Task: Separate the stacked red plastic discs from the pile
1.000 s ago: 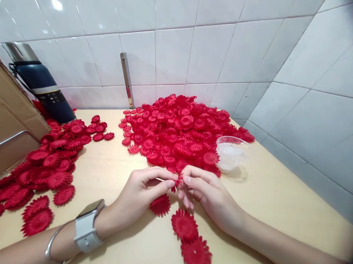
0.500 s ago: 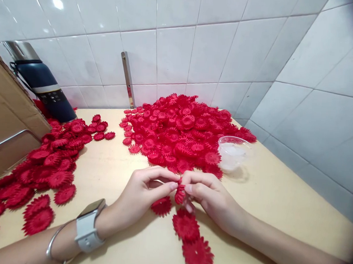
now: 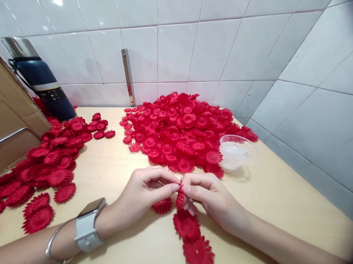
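My left hand [image 3: 152, 188] and my right hand [image 3: 210, 196] meet at the middle of the table, their fingertips closed from both sides on a small red fabric flower [image 3: 180, 198]. It is seen edge-on, its fringed petals pointing down. Just below lie two flat red flowers, an upper one [image 3: 187, 226] and a lower one [image 3: 199, 255] that overlap. Another red flower [image 3: 162, 206] rests partly under my left fingers. A watch with a pale strap and a metal bangle are on my left wrist. My fingers hide part of the held flower.
A large heap of red flowers [image 3: 176, 128] lies against the tiled wall, with a clear plastic cup [image 3: 235, 153] at its right edge. More flowers [image 3: 55, 160] spread at left beside a cardboard box [image 3: 10, 110] and a dark blue flask [image 3: 46, 82].
The held flower has turned slightly between my fingers and now looks narrower. Both hands stay in nearly the same place. The view has shifted a little.
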Action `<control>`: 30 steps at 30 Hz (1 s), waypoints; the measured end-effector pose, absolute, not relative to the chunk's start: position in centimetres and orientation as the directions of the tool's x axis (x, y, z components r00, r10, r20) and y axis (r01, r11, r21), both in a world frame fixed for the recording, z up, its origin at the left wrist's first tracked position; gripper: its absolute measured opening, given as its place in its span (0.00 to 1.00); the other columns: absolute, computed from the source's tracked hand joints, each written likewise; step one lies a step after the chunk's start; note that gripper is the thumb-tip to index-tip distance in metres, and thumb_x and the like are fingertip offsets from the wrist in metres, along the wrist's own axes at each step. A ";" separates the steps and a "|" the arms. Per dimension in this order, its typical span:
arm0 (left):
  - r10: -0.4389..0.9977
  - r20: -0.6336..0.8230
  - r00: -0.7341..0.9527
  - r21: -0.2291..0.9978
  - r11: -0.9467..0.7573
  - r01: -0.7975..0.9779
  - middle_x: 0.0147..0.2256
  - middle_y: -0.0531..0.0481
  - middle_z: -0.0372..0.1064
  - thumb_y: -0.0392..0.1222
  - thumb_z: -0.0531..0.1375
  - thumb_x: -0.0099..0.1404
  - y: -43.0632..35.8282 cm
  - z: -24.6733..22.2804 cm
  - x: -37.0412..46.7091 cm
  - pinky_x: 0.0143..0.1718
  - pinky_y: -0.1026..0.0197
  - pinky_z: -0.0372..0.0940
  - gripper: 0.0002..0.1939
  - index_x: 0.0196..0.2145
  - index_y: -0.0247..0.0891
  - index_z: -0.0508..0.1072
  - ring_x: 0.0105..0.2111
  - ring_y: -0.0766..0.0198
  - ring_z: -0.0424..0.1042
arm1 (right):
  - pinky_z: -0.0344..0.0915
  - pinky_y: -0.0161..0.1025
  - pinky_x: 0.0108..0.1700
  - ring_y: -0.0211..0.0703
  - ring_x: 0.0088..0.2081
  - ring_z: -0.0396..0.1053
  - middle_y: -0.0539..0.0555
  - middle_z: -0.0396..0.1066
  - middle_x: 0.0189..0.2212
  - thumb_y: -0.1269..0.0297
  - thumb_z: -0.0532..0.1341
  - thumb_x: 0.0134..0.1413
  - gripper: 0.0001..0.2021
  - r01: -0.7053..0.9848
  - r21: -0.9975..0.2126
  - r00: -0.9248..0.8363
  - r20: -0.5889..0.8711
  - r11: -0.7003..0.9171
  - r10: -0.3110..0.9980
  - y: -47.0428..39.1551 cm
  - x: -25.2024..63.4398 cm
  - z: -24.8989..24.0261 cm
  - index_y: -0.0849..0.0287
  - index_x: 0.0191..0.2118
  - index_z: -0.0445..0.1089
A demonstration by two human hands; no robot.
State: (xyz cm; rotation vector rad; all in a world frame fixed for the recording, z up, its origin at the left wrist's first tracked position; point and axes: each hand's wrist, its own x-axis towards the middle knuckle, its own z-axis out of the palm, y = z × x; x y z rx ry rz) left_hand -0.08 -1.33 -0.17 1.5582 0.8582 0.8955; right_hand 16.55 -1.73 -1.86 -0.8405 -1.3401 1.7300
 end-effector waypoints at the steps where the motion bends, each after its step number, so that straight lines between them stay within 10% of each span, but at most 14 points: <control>1: 0.885 0.103 0.453 0.986 -0.150 0.068 0.31 0.50 0.71 0.35 0.58 0.57 -1.3 -0.1 -0.1 0.34 0.63 0.65 0.04 0.30 0.36 0.73 0.31 0.65 0.70 | 0.55 0.32 0.22 0.33 0.18 0.59 0.49 0.64 0.16 0.65 0.58 0.46 0.10 -0.179 -0.974 -0.481 -0.039 -0.142 0.876 -1.7 16.6 -1.8 0.62 0.19 0.63; 30: 0.879 0.120 0.461 0.966 -0.211 0.151 0.32 0.50 0.71 0.36 0.58 0.57 -1.4 0.0 -0.2 0.32 0.66 0.64 0.04 0.29 0.36 0.73 0.31 0.66 0.69 | 0.55 0.32 0.22 0.33 0.18 0.60 0.49 0.64 0.15 0.69 0.55 0.46 0.08 -0.235 -0.956 -0.494 -0.040 -0.178 0.868 -1.8 16.7 -2.0 0.62 0.19 0.64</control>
